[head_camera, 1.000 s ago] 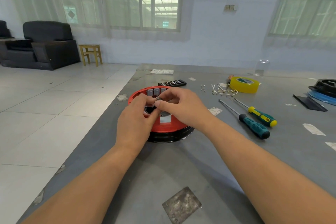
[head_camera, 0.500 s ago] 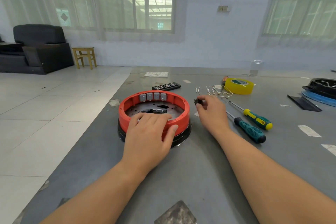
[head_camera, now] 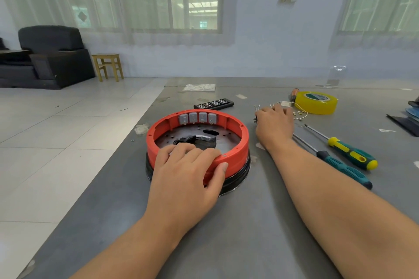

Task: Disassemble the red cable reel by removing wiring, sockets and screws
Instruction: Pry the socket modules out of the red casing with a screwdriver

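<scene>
A dark armchair (head_camera: 52, 56) is sitting far left on the tiled floor, with a small wooden stool (head_camera: 108, 65) standing just beside it. The grey worktop (head_camera: 260, 222) is filling the rest of the scene. The red cable reel (head_camera: 197, 142) is lying flat on the worktop, left of its centre, its red ring resting on a black base, with four grey sockets (head_camera: 198, 118) sitting in a row against the inner far wall and a dark plate showing inside. The left hand (head_camera: 186, 179) is resting on the near rim of the reel, its grip wrapped over the rim: fingers curling over the top edge into the ring, thumb pressing the outer red wall. Behind the reel a black bit case (head_camera: 214, 104) is lying on the worktop. The right hand (head_camera: 274, 124) is reaching to the worktop just right of the reel, knuckles up and fingers curled down; a small dark part (head_camera: 255, 119) is showing at its fingertips, but whether the grip is clamped on it cannot be told. Loose thin wires (head_camera: 299, 114) are lying just beyond that hand, near a yellow tape roll (head_camera: 316, 102). Further right, two screwdrivers (head_camera: 344, 149) are lying side by side, the nearer one passing under the right wrist.
</scene>
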`<state>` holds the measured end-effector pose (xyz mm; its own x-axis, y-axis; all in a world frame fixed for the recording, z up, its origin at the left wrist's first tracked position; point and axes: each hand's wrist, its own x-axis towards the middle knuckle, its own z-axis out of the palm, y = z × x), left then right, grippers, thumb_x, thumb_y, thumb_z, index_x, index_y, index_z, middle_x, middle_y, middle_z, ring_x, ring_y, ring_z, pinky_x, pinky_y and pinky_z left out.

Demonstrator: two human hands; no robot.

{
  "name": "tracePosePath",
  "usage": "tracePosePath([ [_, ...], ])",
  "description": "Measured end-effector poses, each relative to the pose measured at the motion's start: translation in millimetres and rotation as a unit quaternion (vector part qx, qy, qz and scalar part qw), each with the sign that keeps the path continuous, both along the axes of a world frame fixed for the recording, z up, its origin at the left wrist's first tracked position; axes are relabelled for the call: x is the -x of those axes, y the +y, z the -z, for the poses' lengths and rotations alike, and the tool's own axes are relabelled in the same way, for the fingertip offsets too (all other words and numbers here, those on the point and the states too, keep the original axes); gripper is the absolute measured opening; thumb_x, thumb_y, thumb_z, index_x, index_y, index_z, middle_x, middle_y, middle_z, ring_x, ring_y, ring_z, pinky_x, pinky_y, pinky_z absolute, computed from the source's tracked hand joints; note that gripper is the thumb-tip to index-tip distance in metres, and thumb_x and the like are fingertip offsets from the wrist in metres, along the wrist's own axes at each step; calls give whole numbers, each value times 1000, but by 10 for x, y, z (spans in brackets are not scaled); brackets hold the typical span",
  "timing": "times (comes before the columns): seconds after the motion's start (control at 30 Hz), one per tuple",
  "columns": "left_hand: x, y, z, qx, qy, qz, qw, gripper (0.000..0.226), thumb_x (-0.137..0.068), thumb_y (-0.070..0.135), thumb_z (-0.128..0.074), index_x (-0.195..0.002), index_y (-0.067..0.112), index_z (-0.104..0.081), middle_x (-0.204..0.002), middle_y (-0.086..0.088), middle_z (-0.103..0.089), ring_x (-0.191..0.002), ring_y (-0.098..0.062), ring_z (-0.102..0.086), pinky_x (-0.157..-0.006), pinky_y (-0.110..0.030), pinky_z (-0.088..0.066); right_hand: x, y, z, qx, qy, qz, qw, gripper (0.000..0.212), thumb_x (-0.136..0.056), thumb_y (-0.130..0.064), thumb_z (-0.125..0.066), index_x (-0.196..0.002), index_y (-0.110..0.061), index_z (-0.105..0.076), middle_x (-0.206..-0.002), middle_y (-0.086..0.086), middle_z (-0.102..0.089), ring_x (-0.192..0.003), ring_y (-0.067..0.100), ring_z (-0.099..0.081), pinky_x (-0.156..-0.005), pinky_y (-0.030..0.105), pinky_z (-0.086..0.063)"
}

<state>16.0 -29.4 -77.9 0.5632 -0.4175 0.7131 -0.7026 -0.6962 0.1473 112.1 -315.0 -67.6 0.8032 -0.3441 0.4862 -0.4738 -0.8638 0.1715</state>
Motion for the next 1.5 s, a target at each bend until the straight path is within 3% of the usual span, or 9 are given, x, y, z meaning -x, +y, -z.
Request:
tracePosePath([
  [0.27, 12, -6, 13, 5, 14, 2, 1000, 33, -99, 46, -51, -107, 28, -77, -93, 14, -75, -106, -22, -65, -101, -40, -34, -112, -90, 59, -55, 15, -4, 998, 34, -94, -19, -47, -121, -22, -68, -121, 5, -68, -121, 31, -56, -99, 46, -37],
  [0.43, 39, 19, -10, 1, 48, 17, 999, 38, -98, 47, -49, -117, 28, -76, -106, 15, -75, -120, -24, -61, -106, -41, -31, -15, -56, 63, -91, -9, -43, 995, 49, -95, -19, -48, -143, -23, -56, -146, 3, -56, -135, 30, -48, -111, 48, -32],
  [0.6, 34, 49, -19, 4, 66, 41, 997, 39, -95, 43, -45, -117, 28, -74, -111, 18, -71, -127, -19, -55, -108, -36, -25, 286, 130, 62, -138, -93, -175, 970, 60, -91, -11, -53, -150, -20, -48, -154, 2, -48, -138, 27, -46, -113, 43, -34],
  [0.8, -57, 224, 11, 87, 100, 79, 988, 34, -98, 56, -42, -92, 35, -67, -97, 33, -61, -124, -13, -44, -106, -33, -18, 842, 408, 44, -241, -87, -385, 886, 60, -97, -6, -50, -151, -34, -47, -157, -2, -46, -139, 18, -47, -113, 30, -39],
  [0.93, -129, 389, 7, 110, 120, 37, 986, 44, -95, 66, -42, -82, 33, -68, -108, 24, -68, -124, -14, -38, -105, -37, -19, 1140, 511, 27, -249, -45, -390, 886, 39, -94, -18, -45, -129, -30, -59, -164, -7, -33, -143, 16, -43, -110, 34, -42],
  [1.03, -57, 439, -32, 137, 83, -3, 987, 31, -97, 43, -43, -93, 34, -73, -118, 19, -67, -130, -18, -37, -107, -36, -19, 1326, 610, 15, -261, -12, -398, 879, 36, -97, -23, -47, -131, -28, -56, -167, -3, -27, -148, 15, -33, -115, 34, -35],
  [1.13, 51, 409, -60, 139, 55, -4, 989, 29, -98, 28, -46, -103, 33, -74, -118, 17, -69, -133, -19, -42, -109, -37, -20, 1487, 755, 9, -209, -40, -388, 897, 36, -101, -32, -53, -136, -25, -58, -155, 6, -44, -141, 24, -39, -117, 43, -33],
  [1.3, 257, 211, -55, 112, 78, -31, 990, 51, -102, 53, -33, -101, 34, -80, -115, 22, -69, -135, -20, -40, -108, -36, -16, 1666, 1219, 46, -196, -123, -357, 905, 56, -93, -65, -51, -124, -19, -60, -127, -2, -54, -117, 18, -48, -104, 29, -39],
  [1.5, 86, 373, -90, 121, 129, -11, 984, 65, -100, 62, -36, -72, 24, -81, -85, 26, -68, -122, -16, -44, -111, -44, -28, 1676, 943, -40, -221, -114, -401, 882, 50, -98, -47, -52, -142, -22, -55, -148, -6, -48, -137, 15, -44, -115, 43, -37],
])
